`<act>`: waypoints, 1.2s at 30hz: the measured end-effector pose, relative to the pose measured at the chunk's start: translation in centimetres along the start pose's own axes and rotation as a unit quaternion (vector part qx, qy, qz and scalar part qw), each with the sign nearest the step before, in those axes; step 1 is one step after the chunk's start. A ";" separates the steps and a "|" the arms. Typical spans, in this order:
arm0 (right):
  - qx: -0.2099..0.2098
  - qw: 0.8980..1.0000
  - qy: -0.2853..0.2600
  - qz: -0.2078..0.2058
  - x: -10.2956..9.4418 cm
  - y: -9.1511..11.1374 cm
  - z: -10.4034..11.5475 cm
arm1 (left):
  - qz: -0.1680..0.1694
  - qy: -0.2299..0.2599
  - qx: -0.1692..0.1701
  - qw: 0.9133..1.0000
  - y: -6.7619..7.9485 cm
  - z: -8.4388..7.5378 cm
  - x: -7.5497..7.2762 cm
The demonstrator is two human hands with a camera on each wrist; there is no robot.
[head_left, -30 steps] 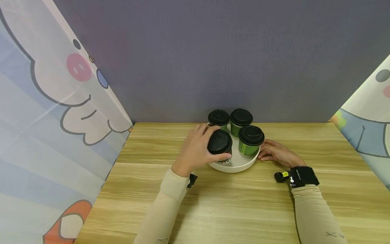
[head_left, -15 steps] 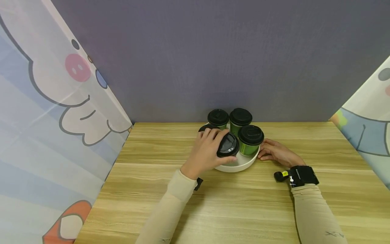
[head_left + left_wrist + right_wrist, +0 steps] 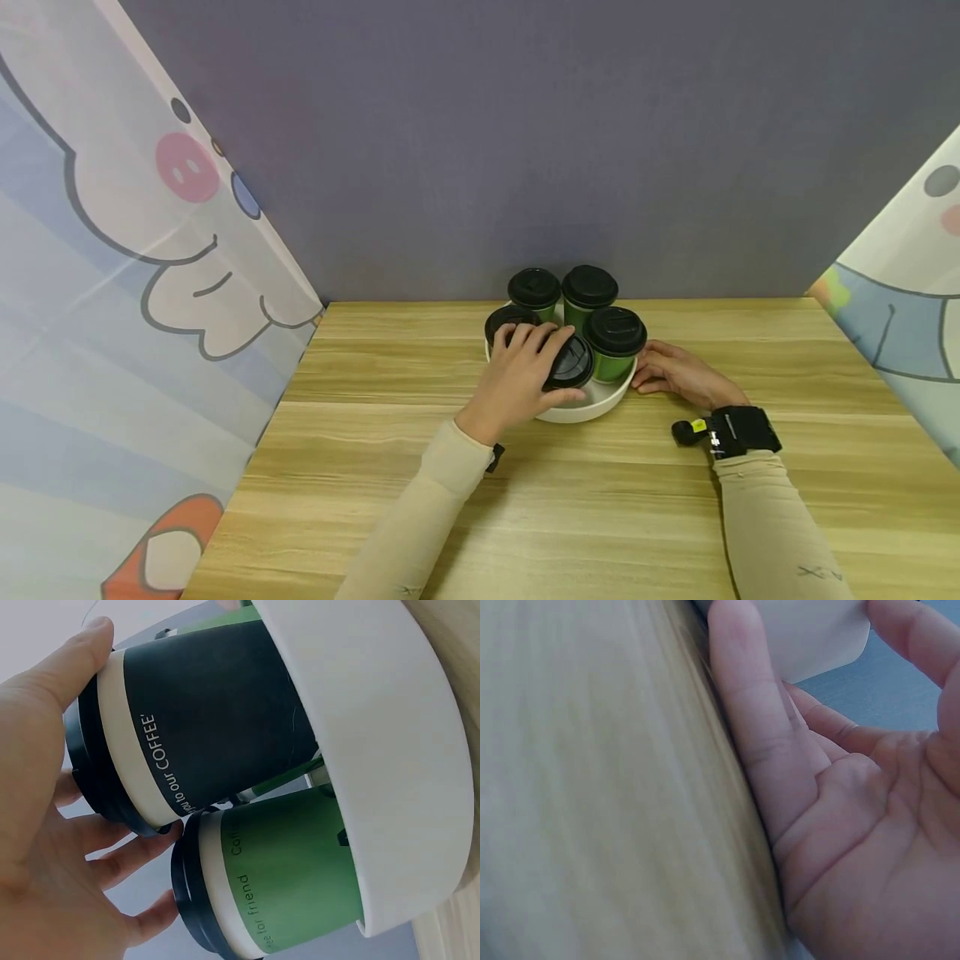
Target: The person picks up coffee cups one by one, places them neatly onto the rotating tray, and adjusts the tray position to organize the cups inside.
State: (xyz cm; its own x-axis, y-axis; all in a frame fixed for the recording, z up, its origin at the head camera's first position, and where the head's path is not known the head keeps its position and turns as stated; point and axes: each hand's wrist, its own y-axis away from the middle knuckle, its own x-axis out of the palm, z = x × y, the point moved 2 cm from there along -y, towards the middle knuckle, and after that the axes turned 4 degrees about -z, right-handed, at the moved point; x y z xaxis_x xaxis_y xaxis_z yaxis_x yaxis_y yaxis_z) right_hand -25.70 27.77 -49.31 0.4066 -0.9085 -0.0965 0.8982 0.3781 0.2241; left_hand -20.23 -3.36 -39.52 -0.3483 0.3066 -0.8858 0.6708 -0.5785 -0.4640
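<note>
My left hand (image 3: 513,375) grips a dark coffee cup (image 3: 217,712) by its black lid, with the thumb on one side and fingers on the other. This cup stands at the front of a round white tray (image 3: 588,412); its base is hidden behind the tray wall. Left of it is another black-lidded cup (image 3: 512,319), partly covered by my fingers. One fingertip touches or nearly touches the lid of a green cup (image 3: 289,870). My right hand (image 3: 686,375) lies on the table at the tray's right side, fingers against the outer wall.
Also in the tray are a front-right green cup (image 3: 615,358), a back-right cup (image 3: 590,287) and a back-left cup (image 3: 534,287), all black-lidded. A grey panel (image 3: 480,150) rises close behind the tray. The wooden table (image 3: 600,508) extends in front and to both sides.
My left hand has moved right with the dark cup, bringing it close to the front-right green cup. The left cup has come into view behind my fingers. The right hand stays against the tray.
</note>
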 end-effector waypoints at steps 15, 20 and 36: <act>-0.001 1.000 -0.003 0.000 0.2 0.1 0.2 | 0.011 -0.041 0.006 0.999 0.0 -0.7 1.1; 0.001 1.000 -0.002 0.000 0.2 0.2 0.4 | 0.007 -0.048 0.008 0.999 0.0 -0.8 1.2; 0.004 1.000 -0.007 0.002 0.1 0.2 0.3 | 0.037 -0.023 0.004 0.999 0.0 -0.6 1.4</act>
State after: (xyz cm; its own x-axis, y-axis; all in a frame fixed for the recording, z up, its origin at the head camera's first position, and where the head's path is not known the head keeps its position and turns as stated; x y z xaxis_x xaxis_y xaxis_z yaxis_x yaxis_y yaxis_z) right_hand -25.53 27.67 -48.97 0.4071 -0.9097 -0.0821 0.8956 0.3799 0.2314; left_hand -20.35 -2.48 -40.71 -0.3278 0.2282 -0.9168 0.6901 -0.6049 -0.3973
